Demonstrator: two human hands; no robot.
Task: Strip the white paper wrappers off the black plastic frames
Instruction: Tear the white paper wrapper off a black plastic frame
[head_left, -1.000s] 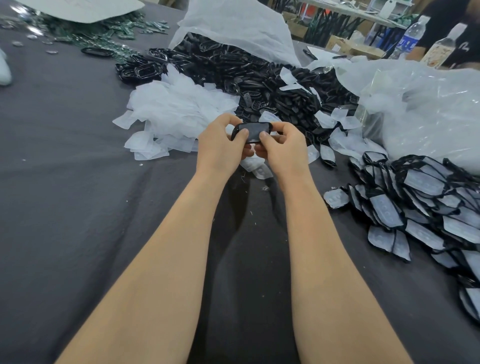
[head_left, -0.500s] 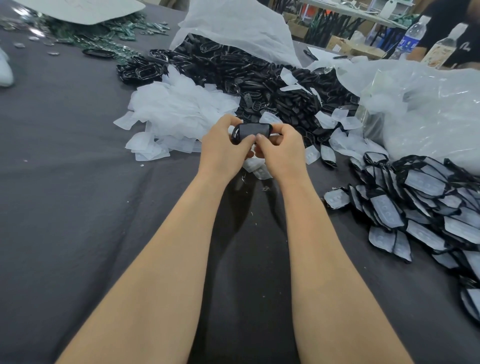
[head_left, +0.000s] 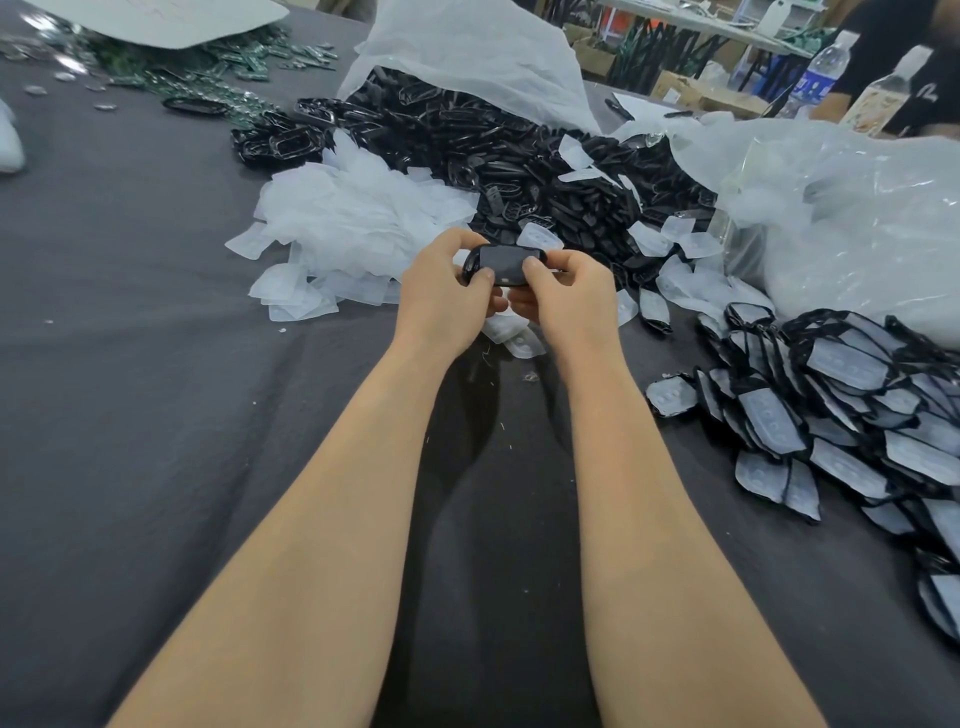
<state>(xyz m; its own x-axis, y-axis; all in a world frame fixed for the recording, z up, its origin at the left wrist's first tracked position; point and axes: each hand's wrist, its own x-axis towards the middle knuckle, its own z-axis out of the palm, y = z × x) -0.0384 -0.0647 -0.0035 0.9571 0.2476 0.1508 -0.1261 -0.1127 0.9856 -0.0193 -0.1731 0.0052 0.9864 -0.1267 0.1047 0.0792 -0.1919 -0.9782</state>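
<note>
Pinching one black frame (head_left: 501, 265) with left hand (head_left: 447, 291) and right hand (head_left: 563, 296); hands sit closer together than a second ago, peel apparently just starting.

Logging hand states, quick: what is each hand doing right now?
Left hand: grips the black frame's left end.
Right hand: pinches the same frame's right end.

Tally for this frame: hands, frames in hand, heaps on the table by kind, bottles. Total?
Hands: 2, left hand and right hand
Held black frame: 1
Heap of bare black frames: 1
Heap of white wrappers: 1
Heap of wrapped frames: 1
Heap of green parts: 1
Plastic bottles: 2
Total: 9
</note>
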